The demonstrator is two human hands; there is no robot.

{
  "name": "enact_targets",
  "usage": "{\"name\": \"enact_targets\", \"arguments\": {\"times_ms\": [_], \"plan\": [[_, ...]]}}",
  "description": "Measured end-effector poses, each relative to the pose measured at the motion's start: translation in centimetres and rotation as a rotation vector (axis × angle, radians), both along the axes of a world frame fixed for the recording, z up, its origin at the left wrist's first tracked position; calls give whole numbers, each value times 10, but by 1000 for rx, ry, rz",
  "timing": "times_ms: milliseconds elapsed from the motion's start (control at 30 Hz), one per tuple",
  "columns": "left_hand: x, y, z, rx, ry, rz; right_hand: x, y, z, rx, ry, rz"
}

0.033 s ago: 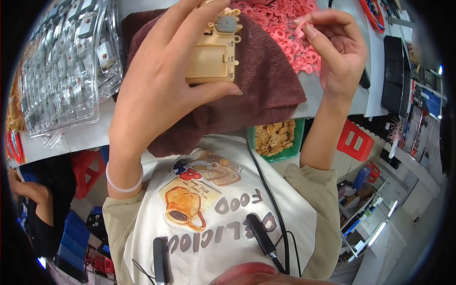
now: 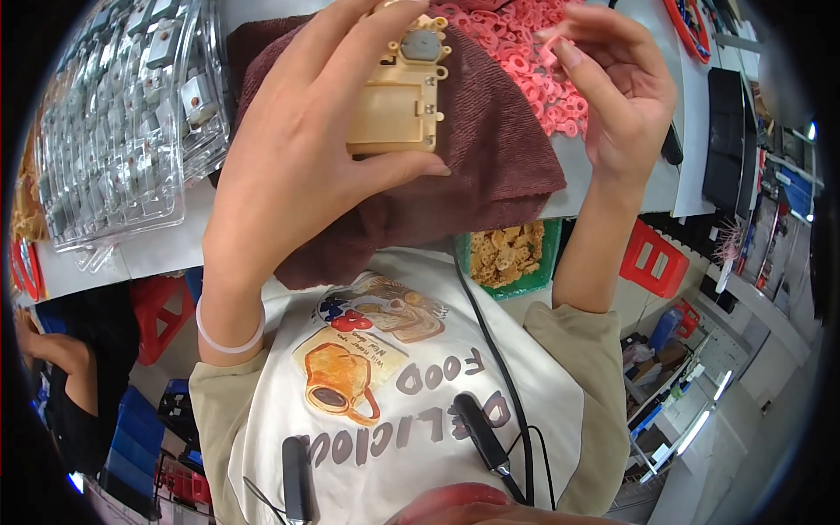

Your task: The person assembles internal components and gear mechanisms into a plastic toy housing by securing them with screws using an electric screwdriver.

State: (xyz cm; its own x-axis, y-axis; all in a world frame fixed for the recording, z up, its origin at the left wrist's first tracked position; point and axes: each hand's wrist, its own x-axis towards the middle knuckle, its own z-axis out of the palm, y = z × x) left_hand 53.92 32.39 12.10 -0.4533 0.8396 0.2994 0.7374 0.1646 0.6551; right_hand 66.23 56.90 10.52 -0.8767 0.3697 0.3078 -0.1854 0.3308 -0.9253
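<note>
My left hand (image 2: 293,153) is closed around a flat beige plastic housing (image 2: 392,112), thumb along its near edge and fingers across its far side. A round-cornered grey piece (image 2: 421,45) sits in the housing's far part; the hand hides its left side. Under them spreads a dark maroon cloth (image 2: 499,166). To the right, my right hand (image 2: 626,96) pinches a small pink plastic piece (image 2: 551,52) between thumb and index finger, its exact shape partly covered. Just beneath those fingertips lies a heap of loose pink rings (image 2: 525,66).
Stacked clear plastic trays (image 2: 122,131) with grey parts stand on the left of the white table (image 2: 157,262). A green bin (image 2: 534,278) of beige parts sits below its front edge. Red stools (image 2: 652,258) flank me. A dark cable (image 2: 490,328) hangs over my shirt.
The housing in my left hand has shifted slightly to the right. My right fingers have moved a little, with the index finger bent differently over the pink piece.
</note>
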Motion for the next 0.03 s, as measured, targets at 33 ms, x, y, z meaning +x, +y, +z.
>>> {"name": "enact_targets", "arguments": {"times_ms": [33], "plan": [[-1, -2, -1, -5, 0, 10, -7, -8, -2, -14, 18, -3]]}}
